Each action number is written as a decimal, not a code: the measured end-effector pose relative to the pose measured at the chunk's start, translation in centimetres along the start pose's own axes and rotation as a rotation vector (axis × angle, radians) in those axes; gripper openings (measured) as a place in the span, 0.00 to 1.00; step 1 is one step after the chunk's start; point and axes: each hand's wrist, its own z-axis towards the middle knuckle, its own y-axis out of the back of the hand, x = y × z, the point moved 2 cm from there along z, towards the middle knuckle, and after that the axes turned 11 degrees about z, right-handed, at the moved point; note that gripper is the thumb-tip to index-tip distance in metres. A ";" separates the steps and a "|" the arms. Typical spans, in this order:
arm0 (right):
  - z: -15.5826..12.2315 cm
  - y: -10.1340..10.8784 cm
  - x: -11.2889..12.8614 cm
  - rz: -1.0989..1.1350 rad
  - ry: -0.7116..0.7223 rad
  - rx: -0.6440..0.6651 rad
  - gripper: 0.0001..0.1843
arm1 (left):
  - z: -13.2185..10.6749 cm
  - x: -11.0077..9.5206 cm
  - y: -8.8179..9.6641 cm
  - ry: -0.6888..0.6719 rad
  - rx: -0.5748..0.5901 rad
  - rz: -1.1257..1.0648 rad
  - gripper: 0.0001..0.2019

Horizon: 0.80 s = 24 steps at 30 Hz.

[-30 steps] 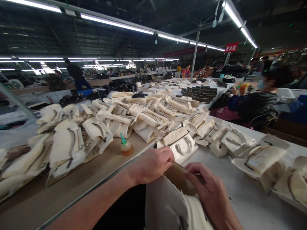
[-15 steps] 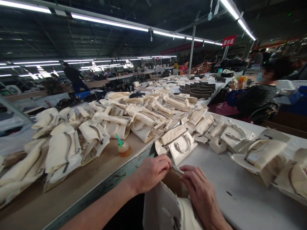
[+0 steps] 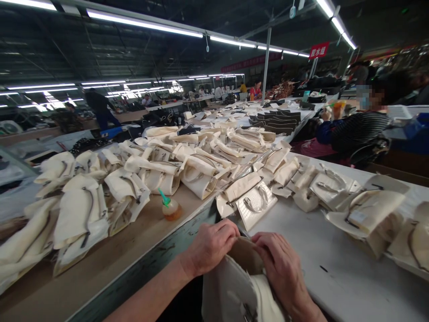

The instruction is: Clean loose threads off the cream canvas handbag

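A cream handbag [image 3: 231, 286], its mouth gaping to show a tan inside, stands upright low in the middle of the view. My left hand [image 3: 214, 246] pinches the far rim of this bag on its left. On the right of the same rim, my right hand [image 3: 279, 264] has its fingers curled over the edge, the thumb hidden. A short stretch of the rim shows between the two hands. Just beyond them lies a glossy cream handbag [image 3: 254, 203] with a crocodile pattern and a curved handle.
Many unfinished cream bags [image 3: 197, 172] cover the table's far and left side, and more bags [image 3: 372, 210] lie at right. A squeeze bottle [image 3: 171, 208] with a green nozzle and amber liquid stands left. A person in a striped top [image 3: 358, 132] sits across at right.
My right hand's fingers have shifted slightly left along the rim. Both hands keep hold of the bag, and the camera view has moved a little.
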 end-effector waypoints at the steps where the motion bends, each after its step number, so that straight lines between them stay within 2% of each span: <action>1: 0.0 -0.1 -0.1 0.000 -0.017 0.000 0.07 | 0.0 0.1 0.0 0.022 0.000 -0.027 0.07; 6: 0.0 -0.1 0.0 0.133 -0.218 0.010 0.08 | 0.0 0.4 0.3 0.149 0.014 -0.181 0.09; 12: -0.5 -0.1 1.3 0.271 -0.413 -0.049 0.12 | -0.2 -0.8 1.4 0.286 0.017 -0.345 0.09; 17: -1.0 -0.1 2.2 0.288 -0.415 -0.071 0.13 | -0.4 -1.4 1.7 0.433 0.031 -0.486 0.09; 24: -1.4 0.1 3.1 0.315 -0.413 -0.114 0.14 | -0.9 -1.8 1.9 0.388 -0.018 -0.476 0.07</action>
